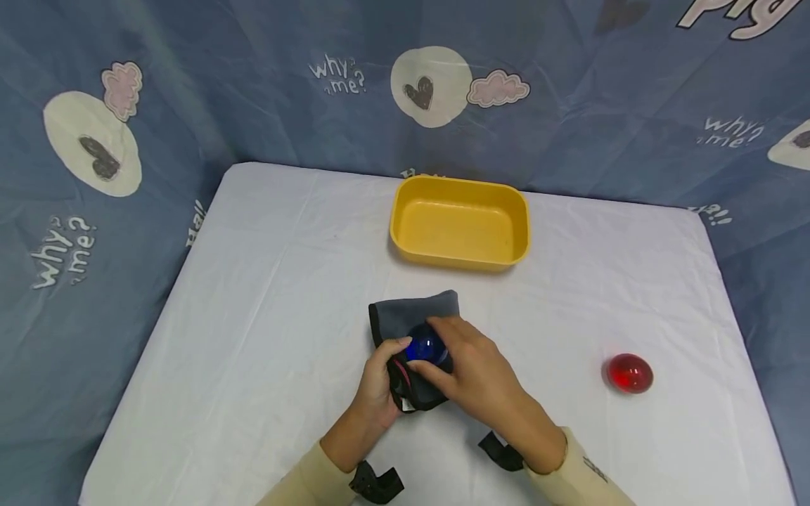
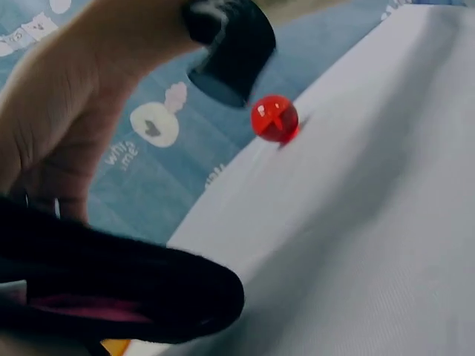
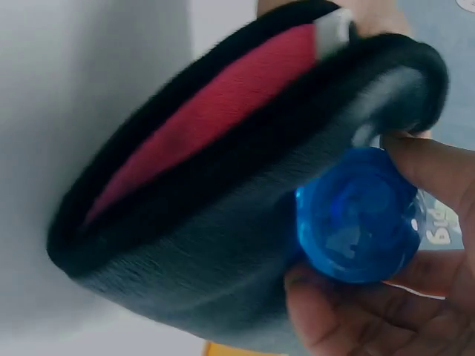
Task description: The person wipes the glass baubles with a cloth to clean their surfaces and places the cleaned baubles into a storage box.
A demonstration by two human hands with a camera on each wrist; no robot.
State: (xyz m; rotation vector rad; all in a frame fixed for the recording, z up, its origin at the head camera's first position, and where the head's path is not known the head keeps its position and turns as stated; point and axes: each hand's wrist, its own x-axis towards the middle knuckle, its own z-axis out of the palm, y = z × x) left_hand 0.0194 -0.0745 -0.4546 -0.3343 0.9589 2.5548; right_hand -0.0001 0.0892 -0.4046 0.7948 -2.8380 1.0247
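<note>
Near the table's front edge, the right hand (image 1: 471, 372) pinches a translucent blue gem-like ball (image 1: 425, 346) while the left hand (image 1: 378, 383) grips the open dark grey cloth pouch (image 1: 414, 316).

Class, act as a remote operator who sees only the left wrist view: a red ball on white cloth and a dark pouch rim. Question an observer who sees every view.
Operator: Is the right hand holding anything?
Observer: Yes, the right hand pinches a blue ball against the pouch.
Operator: Who holds the pouch?
Observer: The left hand grips its rim.
Operator: Anything else on the table?
Observer: A yellow tub stands beyond the pouch, nothing visible in it.
</note>
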